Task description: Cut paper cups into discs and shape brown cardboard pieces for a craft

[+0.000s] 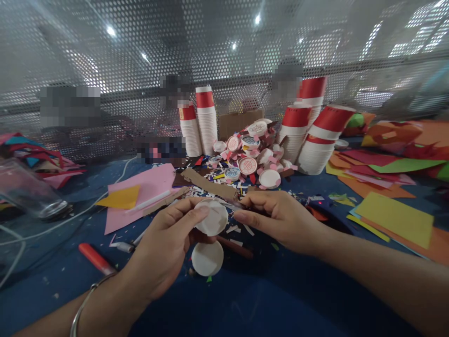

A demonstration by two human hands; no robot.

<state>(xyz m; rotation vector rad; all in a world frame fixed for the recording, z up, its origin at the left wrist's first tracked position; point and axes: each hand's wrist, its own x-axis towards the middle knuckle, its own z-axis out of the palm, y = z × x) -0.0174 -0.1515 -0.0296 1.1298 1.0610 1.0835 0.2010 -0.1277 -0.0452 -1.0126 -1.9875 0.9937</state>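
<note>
Between the thumb and fingers of my left hand (171,234) is a round white paper disc (212,218), its flat face turned toward me. To its right, my right hand (277,215) is closed in a pinch near the disc's edge; what its fingertips hold is too small to make out. A second white disc (207,259) lies on the blue table (266,299) just below my left fingers. Close by is a dark reddish-brown strip (235,247), partly in shadow. White paper scraps are scattered behind my hands.
Behind my hands rises a heap of paper discs (247,165), some printed. Stacked paper cups (206,126) flank it, with more leaning stacks (317,140). Coloured sheets (396,217) lie right, pink paper (140,194) left. A red-handled tool (96,258) and a clear container (31,187) are leftward.
</note>
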